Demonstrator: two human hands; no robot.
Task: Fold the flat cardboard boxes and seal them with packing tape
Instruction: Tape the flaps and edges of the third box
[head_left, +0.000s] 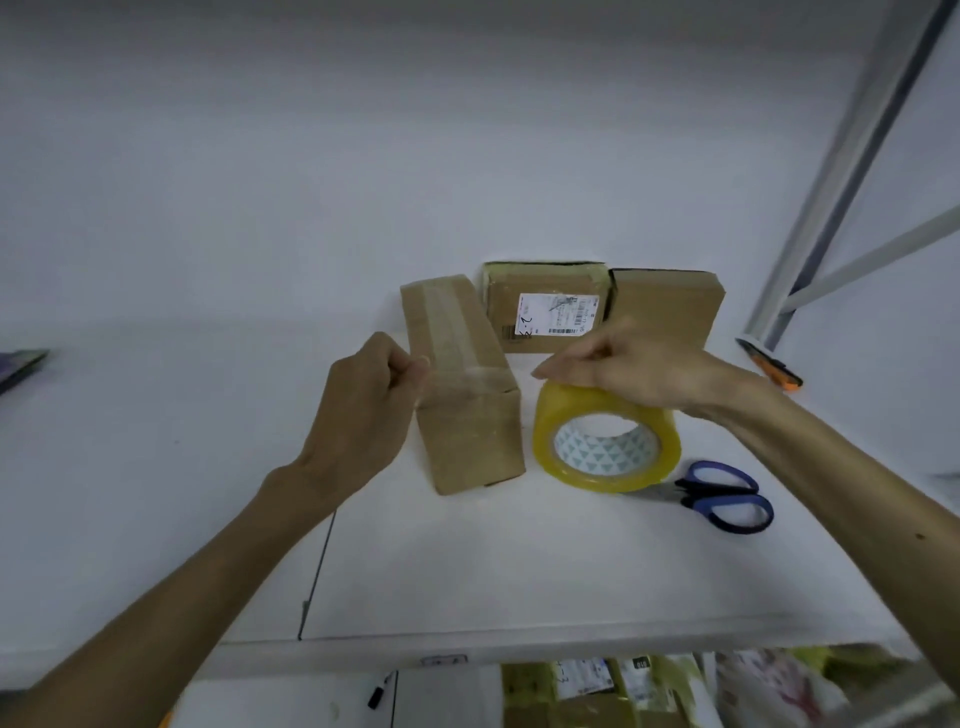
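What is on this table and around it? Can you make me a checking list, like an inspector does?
Surface: white table.
Job's things: front box folded shut, clear tape along its top; tape roll standing on edge to its right; labelled box and plain box behind, by the wall.
Clutter: blue-handled scissors right of the roll; orange and black tool further back.
Hands: left hand seems to pinch the clear tape at the front box's top edge; right hand rests on top of the tape roll, grip unclear.
Cables: nothing seen.
Surroundings: grey metal frame at right; packages under the table.
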